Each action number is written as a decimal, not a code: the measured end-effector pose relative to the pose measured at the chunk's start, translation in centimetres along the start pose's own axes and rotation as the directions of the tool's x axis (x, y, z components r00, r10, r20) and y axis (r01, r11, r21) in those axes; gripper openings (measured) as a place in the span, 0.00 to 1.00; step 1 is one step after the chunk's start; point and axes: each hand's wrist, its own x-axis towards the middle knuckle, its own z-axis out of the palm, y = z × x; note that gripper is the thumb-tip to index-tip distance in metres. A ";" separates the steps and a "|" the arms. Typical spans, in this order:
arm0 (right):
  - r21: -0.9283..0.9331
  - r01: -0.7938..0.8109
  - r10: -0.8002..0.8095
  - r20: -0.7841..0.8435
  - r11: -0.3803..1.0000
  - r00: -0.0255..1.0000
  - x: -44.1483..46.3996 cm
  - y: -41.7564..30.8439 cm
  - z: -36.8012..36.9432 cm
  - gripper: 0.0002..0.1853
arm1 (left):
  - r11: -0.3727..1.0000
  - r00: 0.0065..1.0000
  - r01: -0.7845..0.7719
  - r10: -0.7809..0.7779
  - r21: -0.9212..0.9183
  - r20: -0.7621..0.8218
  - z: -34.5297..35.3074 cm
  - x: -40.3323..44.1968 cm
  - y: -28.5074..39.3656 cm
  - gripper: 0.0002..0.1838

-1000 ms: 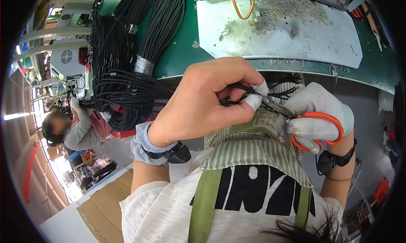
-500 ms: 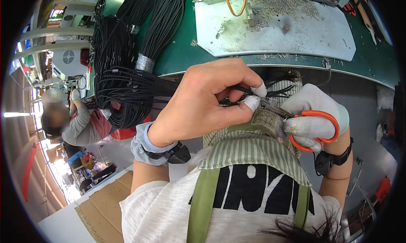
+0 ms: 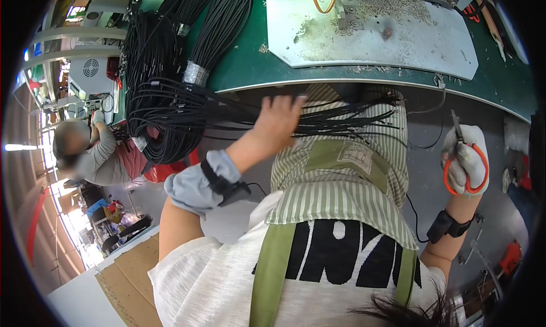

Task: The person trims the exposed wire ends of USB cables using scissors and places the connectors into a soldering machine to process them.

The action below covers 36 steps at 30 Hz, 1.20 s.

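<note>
My left hand (image 3: 276, 125) is over the black cables (image 3: 341, 119), which stretch from the bundle at the left across my lap. It is blurred, with white finger covers on some fingertips; whether it grips a cable is unclear. My right hand (image 3: 467, 159), in a white glove, is out to the right, away from the cables. Its fingers are wrapped round orange-handled scissors (image 3: 481, 169), whose blades point up. The loose cable ends lie on the striped apron (image 3: 341, 205). A silvery wrap (image 3: 195, 74) binds part of the bundle on the green table (image 3: 244, 71).
A white board (image 3: 369, 42) on the table carries many small scraps and a metal fixture. At the left, a co-worker (image 3: 108, 156) sits near a machine. Cardboard (image 3: 133, 276) lies at the lower left. A thin cable hangs beside my right hand.
My left hand has moved left along the cables, away from their ends. My right hand has moved right with the scissors, apart from the left hand. More of the cables now shows across my lap.
</note>
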 end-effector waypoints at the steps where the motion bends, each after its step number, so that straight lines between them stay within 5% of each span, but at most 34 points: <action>1: -0.002 0.001 -0.001 0.007 1.000 1.000 0.1 0.2 0.3 0.16 | 0.991 0.968 0.112 -0.126 0.078 0.218 1.4 0.6 -1.2 0.46; 3: -0.085 -0.010 0.008 -0.026 0.996 1.000 0.4 0.4 1.6 0.18 | 0.991 0.842 0.082 -0.013 -0.103 0.539 2.7 1.7 -3.8 0.37; 4: -0.128 -0.016 0.011 -0.041 0.992 0.999 0.4 0.5 2.0 0.19 | 0.990 0.845 0.089 -0.019 -0.106 0.534 2.6 1.4 -3.7 0.37; 7: -0.119 0.083 -0.086 -0.016 0.989 0.996 -0.4 0.3 1.9 0.16 | 0.774 0.736 0.203 0.284 -0.600 0.615 1.5 0.4 -3.4 0.26; 8: -0.112 0.138 -0.137 0.011 0.984 0.990 -0.3 0.2 1.9 0.16 | 0.708 0.763 0.131 0.375 -0.694 0.527 -0.1 -0.4 -2.5 0.24; 9: -0.047 0.296 -0.295 -0.325 0.954 0.899 -0.3 1.1 2.3 0.13 | 0.635 0.789 0.057 0.444 -0.770 0.425 -2.2 -1.7 -1.5 0.21; 10: -0.028 0.461 -0.378 -0.620 0.887 0.688 -0.2 2.2 2.5 0.10 | 0.562 0.838 -0.073 0.483 -0.824 0.255 -4.1 -2.5 -1.3 0.21; 11: 0.280 0.497 -0.339 -0.461 0.821 0.820 -1.4 2.0 0.1 0.08 | 0.497 0.862 -0.212 0.501 -0.841 0.079 -6.3 -4.1 -1.2 0.20; 12: 0.564 0.420 -0.332 -0.258 0.710 0.907 -2.1 1.8 -3.2 0.06 | 0.426 0.897 -0.198 0.442 -0.883 0.012 -8.5 -6.2 -1.6 0.19; 14: 0.600 0.184 -0.440 0.311 0.778 0.843 -2.3 0.0 -5.6 0.08 | 0.368 0.935 -0.222 0.342 -0.903 -0.091 -10.9 -10.2 -3.0 0.19; 16: 0.459 0.602 -0.616 -0.140 0.653 0.775 -4.3 1.0 -8.0 0.08 | 0.296 0.821 -0.558 0.063 -0.775 -0.567 -11.5 -13.9 -4.6 0.17; 18: 0.499 0.566 -0.683 0.073 0.656 0.727 -4.7 0.0 -7.7 0.08 | 0.226 0.767 -0.538 -0.269 -0.812 -0.583 -10.7 -17.6 -5.8 0.18; 20: 0.491 0.550 -0.689 0.156 0.675 0.707 -4.6 -1.0 -7.3 0.09 | -0.177 0.507 -0.852 -0.509 -0.492 -0.696 -10.1 -17.7 -7.0 0.18; 26: 0.426 0.459 -0.614 0.375 0.780 0.694 -1.2 -3.7 -4.1 0.11 | -0.166 0.247 -0.969 -0.686 -0.183 -0.685 -13.0 -16.4 -17.2 0.14; 33: 0.410 0.453 -0.585 0.297 0.792 0.754 2.3 -5.7 -0.7 0.11 | -0.073 0.152 -0.947 -0.960 -0.313 -0.236 -12.6 -6.6 -39.5 0.18; 35: 0.423 0.441 -0.576 0.275 0.792 0.770 3.7 -5.9 0.7 0.10 | 0.195 -0.136 -0.819 -0.980 -0.540 -0.148 -10.3 -4.0 -45.9 0.20; 36: 0.422 0.446 -0.576 0.260 0.790 0.775 4.3 -5.9 1.3 0.10 | 0.180 -0.119 -0.817 -0.982 -0.548 -0.145 -9.2 -2.7 -47.9 0.20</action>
